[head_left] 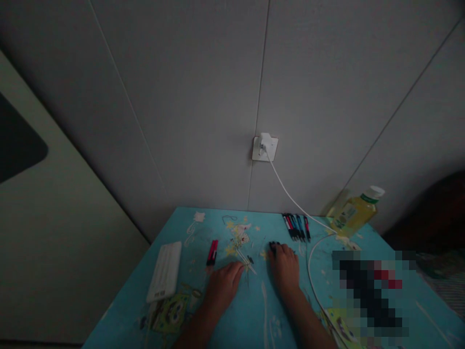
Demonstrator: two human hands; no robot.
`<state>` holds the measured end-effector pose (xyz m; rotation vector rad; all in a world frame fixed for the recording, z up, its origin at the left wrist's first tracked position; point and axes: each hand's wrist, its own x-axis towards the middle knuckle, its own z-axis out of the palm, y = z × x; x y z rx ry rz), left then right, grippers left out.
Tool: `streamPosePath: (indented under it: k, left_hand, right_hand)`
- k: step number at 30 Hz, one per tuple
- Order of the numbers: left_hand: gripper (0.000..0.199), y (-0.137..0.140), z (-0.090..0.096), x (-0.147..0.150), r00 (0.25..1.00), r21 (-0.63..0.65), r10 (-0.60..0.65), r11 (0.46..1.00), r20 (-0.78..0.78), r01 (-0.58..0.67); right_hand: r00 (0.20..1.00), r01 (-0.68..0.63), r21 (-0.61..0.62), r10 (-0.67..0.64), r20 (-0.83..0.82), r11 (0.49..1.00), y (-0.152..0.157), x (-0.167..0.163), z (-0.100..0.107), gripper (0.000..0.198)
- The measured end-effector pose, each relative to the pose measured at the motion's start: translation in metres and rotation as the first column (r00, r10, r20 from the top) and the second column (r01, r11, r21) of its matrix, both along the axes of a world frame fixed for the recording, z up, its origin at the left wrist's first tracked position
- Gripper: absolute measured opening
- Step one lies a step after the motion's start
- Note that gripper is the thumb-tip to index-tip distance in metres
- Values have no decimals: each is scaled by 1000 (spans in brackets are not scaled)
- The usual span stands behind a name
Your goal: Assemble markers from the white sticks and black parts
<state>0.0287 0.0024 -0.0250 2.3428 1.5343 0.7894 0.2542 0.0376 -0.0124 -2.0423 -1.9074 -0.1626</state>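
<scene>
My left hand (224,282) rests on the table, fingers pinched together near the ends of several thin white pen refills (241,254). Whether something is between the fingertips is too small to tell. A small dark pen part (250,259) lies beside the refills. On the right, my right hand (285,266) is curled over small black pieces (273,245) that look like pen parts, partly covered by the fingers. Two pink-and-black pen barrels (212,252) lie to the left of my left hand. Several pens (296,228) with black, red and blue colouring form a row beyond my right hand.
A white power bank (165,271) lies on the blue cartoon-print table (232,320) at left. A white cable (285,189) runs from a wall charger (265,142) across the right side. At the back right is a bottle of yellow liquid (354,213); a pixelated patch lies nearer.
</scene>
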Motion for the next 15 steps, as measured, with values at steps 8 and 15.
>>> streamPosePath:
  k: [8, 15]
  left_hand:
    - [26, 0, -2, 0, 1000, 9, -11, 1000, 16, 11]
    - [24, -1, 2, 1, 999, 17, -11, 1000, 49, 10]
  right_hand:
    - [956, -35, 100, 63, -288, 994, 0, -2, 6, 23]
    - [358, -205, 175, 240, -902, 963, -19, -20, 1, 39]
